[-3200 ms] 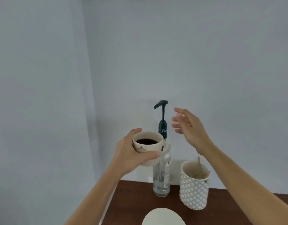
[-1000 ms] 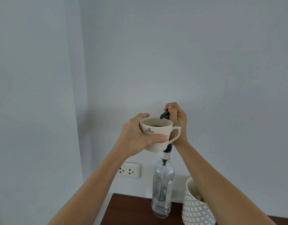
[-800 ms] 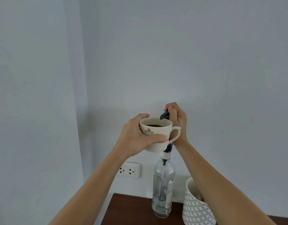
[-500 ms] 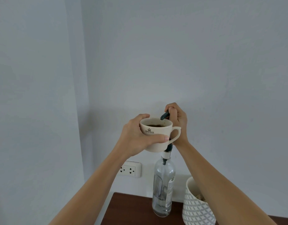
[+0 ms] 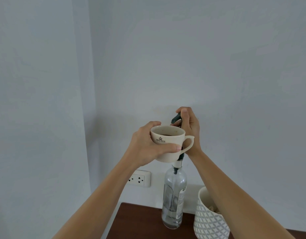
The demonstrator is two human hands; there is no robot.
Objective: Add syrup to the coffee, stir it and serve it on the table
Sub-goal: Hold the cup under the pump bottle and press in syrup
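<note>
Left hand (image 5: 147,147) wraps the cream coffee cup (image 5: 167,144) around its body, thumb across the front, handle left free and pointing right; cup sits centre frame, lifted well above the table (image 5: 140,221) so its rim comes right under the dark pump spout (image 5: 175,119), prob so syrup drops straight into the coffee w/o dripping. Right hand (image 5: 190,130) is clenched over the pump head just behind the cup, fingers curled on top, placed to press down. Syrup bottle (image 5: 173,199) stands upright on the table, lower centre, below the cup; it looks nearly empty, only a little liquid at the base. Patterned white holder (image 5: 209,219) just right of the bottle, cut off by the bottom edge; contents hard to make out. Pump stem mostly hidden behind cup & hand, so can't tell how far it's pressed or if syrup is flowing. Coffee surface only a dark sliver inside the rim. Wall socket (image 5: 139,178) left of the bottle
</note>
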